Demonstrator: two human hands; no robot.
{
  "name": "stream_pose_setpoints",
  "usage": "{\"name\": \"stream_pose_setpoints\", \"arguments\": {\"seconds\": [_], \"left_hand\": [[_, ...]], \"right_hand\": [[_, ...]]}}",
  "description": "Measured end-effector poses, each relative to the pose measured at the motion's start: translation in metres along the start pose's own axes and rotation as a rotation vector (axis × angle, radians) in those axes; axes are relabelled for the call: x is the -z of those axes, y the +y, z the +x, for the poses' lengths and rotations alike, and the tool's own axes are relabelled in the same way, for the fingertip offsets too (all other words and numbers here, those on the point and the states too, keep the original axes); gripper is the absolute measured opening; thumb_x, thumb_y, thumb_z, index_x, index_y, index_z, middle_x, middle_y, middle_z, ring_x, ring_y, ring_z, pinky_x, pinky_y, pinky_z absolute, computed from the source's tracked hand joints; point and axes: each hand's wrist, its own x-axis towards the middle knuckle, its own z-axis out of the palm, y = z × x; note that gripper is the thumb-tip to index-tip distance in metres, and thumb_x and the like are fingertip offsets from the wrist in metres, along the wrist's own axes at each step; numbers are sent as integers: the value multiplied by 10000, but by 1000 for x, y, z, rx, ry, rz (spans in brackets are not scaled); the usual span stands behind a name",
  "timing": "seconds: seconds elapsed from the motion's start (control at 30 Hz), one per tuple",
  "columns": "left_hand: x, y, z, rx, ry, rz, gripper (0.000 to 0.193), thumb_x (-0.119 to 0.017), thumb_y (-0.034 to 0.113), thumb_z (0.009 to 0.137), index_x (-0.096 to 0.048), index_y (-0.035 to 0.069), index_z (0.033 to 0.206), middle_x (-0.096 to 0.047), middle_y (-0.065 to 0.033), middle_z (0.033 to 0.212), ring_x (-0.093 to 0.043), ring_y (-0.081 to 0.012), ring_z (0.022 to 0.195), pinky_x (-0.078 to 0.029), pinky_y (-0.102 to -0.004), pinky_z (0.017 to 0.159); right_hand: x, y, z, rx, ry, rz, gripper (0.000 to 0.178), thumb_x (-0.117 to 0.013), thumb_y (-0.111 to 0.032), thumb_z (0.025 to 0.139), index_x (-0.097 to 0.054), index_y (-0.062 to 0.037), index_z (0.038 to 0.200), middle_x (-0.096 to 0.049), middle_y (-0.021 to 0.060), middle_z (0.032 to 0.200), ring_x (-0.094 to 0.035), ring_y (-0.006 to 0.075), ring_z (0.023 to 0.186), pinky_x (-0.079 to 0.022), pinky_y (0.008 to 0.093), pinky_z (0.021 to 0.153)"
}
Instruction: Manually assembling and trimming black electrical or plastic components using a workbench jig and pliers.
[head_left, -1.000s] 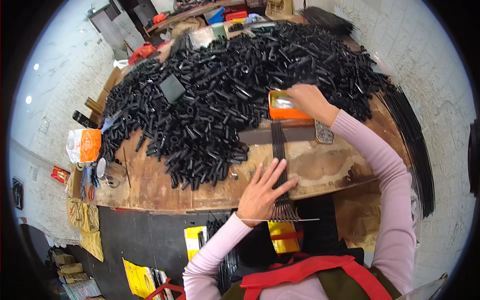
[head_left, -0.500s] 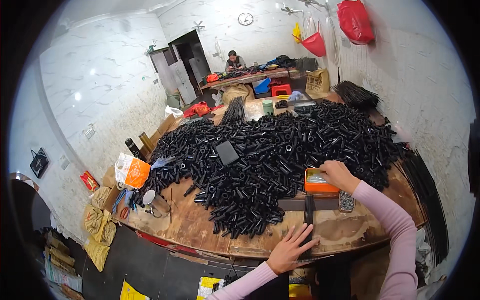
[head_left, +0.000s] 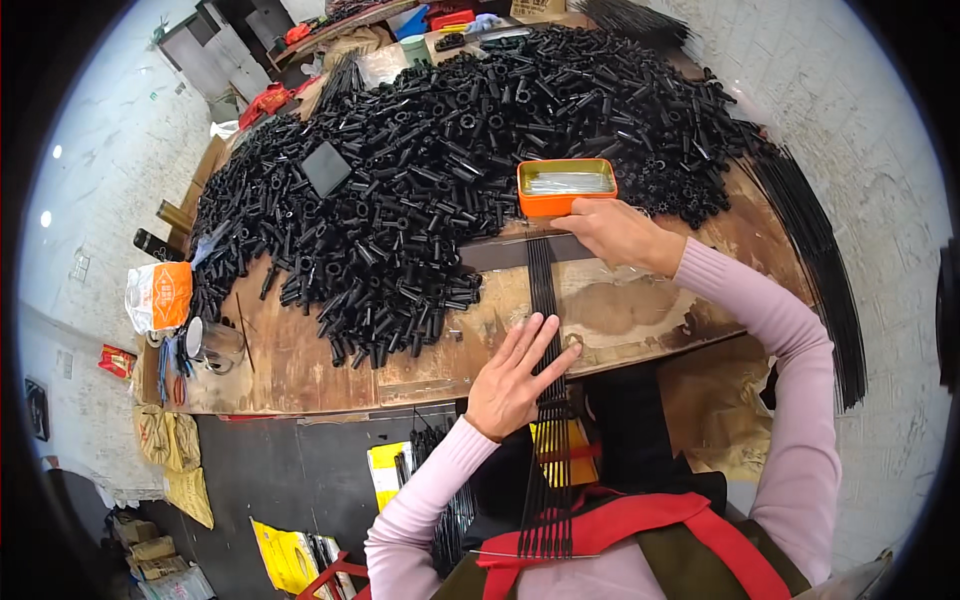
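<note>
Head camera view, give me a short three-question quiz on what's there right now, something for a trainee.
1. True or false: the left hand rests flat, fingers extended, over the bundle of thin black rods.
2. What colour is the open box nearest the right hand? A: blue. B: orange. C: white.
3. Fill in: in the picture, the flat dark square lies to the ____ of that box.

Key: 1, true; 2, B; 3, left.
</note>
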Motion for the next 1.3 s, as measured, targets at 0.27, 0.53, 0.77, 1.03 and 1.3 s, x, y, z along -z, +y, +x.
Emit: {"name": "stream_pose_setpoints", "arguments": {"seconds": [0.27,0.53,0.77,1.03,1.3], "left_hand": [[-3,5,-4,0,-19,-4,806,-615,-17,691,-466,202,1452,-346,-163,1552,-342,-336,1433,-281,-438,1184],[-2,1,-2,-16,-15,18,781,-610,-18,706,-470,184,1447,-365,-174,1537,-369,-343,1417,-295,-434,1178],[-3,0,-3,-25,-10,33,776,-608,-16,708,-468,178,1446,-368,-176,1534,-353,-347,1425,-289,-435,1181],[-3,0,-3,-24,-8,13,783,-605,-18,704,-462,177,1448,-360,-174,1539,-347,-343,1429,-279,-435,1189],[-4,0,-3,-26,1,20,793,-614,-16,694,-463,178,1448,-359,-174,1539,-347,-341,1429,-282,-435,1187]], "right_hand": [[-1,-5,4,21,58,43,211,-637,-79,864,-694,-62,1066,-620,113,832,-643,306,787,-520,420,701],[-3,-6,0,38,67,33,250,-631,-49,838,-693,-60,1079,-582,105,811,-619,306,733,-521,411,685],[-2,-8,2,37,38,-8,258,-631,-38,828,-696,-44,1078,-586,107,814,-621,307,743,-520,415,693],[-3,-7,3,57,-3,-11,277,-613,-10,820,-687,-25,1086,-583,108,847,-614,304,804,-509,421,734],[-4,-10,6,54,-10,-11,268,-612,-12,824,-675,-23,1084,-582,109,864,-616,306,824,-507,420,744]]}}
